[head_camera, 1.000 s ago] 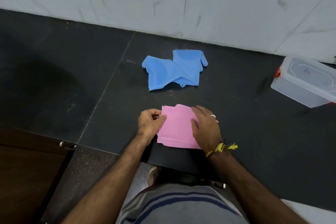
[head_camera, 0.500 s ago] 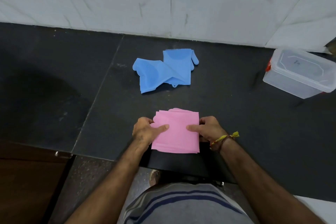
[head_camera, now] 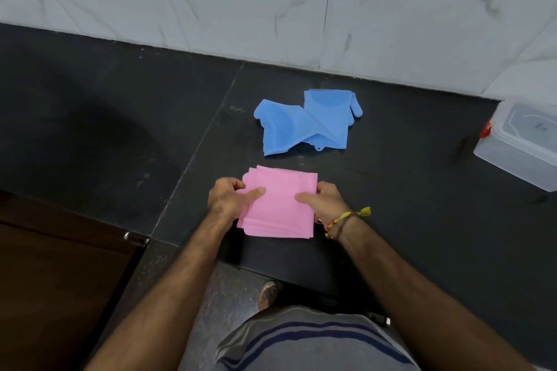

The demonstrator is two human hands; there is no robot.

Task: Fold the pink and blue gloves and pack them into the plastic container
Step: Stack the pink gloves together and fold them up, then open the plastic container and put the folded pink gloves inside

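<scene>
The clear rectangular plastic container with its lid on is running off the right edge, its far end unseen. The folded pink rubber gloves are hiding the curled fingers of the left hand and right hand beneath them.
</scene>
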